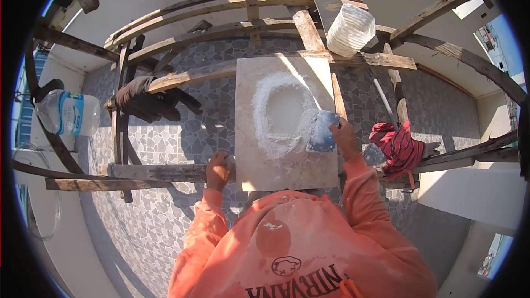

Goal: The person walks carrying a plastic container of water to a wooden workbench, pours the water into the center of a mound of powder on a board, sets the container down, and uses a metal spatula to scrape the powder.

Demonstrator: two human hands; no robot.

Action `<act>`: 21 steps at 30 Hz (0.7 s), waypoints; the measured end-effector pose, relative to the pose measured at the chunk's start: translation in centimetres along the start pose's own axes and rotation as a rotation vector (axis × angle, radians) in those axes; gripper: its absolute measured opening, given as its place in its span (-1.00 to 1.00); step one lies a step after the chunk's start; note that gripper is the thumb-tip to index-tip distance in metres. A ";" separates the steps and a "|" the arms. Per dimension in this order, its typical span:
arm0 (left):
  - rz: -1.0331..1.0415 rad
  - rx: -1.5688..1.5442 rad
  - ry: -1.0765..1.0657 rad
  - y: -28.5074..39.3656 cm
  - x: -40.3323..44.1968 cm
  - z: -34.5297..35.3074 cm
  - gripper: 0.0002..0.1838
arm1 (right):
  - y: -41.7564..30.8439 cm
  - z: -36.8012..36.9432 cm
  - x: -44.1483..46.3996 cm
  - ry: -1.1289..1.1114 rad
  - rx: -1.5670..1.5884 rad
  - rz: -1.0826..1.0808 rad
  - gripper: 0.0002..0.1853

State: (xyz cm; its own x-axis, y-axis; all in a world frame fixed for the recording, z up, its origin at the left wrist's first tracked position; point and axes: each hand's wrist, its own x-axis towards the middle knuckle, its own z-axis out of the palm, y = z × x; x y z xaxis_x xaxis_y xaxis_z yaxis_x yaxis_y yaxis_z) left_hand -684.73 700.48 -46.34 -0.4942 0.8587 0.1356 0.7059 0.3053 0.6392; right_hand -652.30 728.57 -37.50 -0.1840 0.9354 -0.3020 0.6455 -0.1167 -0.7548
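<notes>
A pale square board (pixel 254 168) lies in front of me. On it is a ring of white powder (pixel 262 99) around a pool of milky liquid (pixel 284 111). My right hand (pixel 346 139) is closed on a flat metal scraper (pixel 322 131), whose blade rests against the ring's right side. Some powder sits on the blade's left edge. At the board's left edge, my left hand (pixel 219 171) has its fingers curled together; whether they grip the edge or anything else is too small to tell.
Wooden scaffold beams (pixel 193 74) surround the board above a stone-patterned floor (pixel 212 107). Dark gloves (pixel 144 99) hang at left near a plastic water jug (pixel 69 113). A translucent container (pixel 351 30) stands at back right; a red striped cloth (pixel 396 149) hangs at right.
</notes>
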 end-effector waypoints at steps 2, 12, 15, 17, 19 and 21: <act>0.006 -0.002 0.011 0.0 0.0 0.0 -0.85 | -0.2 0.1 0.2 0.009 -0.060 -0.011 -0.69; 0.006 0.008 0.047 0.3 0.0 0.1 -0.87 | -3.8 -0.2 1.5 0.113 -0.279 -0.144 -0.59; -0.011 0.017 0.041 0.5 0.2 0.1 -0.87 | -3.4 -2.8 5.8 0.088 -0.316 -0.217 -0.57; -0.043 0.028 0.022 0.4 0.2 0.2 -0.87 | -2.8 -4.0 9.2 0.022 -0.207 -0.149 -0.57; -0.050 0.021 0.022 0.4 0.1 0.2 -0.88 | -1.1 -5.0 13.6 -0.062 -0.146 -0.167 -0.56; -0.064 0.012 0.018 0.5 0.2 0.3 -0.89 | 2.1 -5.1 19.2 -0.160 -0.132 -0.270 -0.54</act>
State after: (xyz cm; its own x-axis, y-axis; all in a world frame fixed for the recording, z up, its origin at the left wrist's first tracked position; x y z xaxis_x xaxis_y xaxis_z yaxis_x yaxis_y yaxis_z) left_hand -684.33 700.88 -46.26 -0.5471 0.8300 0.1086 0.6786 0.3638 0.6381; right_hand -650.72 748.04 -41.88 -0.4684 0.8612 -0.1973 0.6466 0.1819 -0.7409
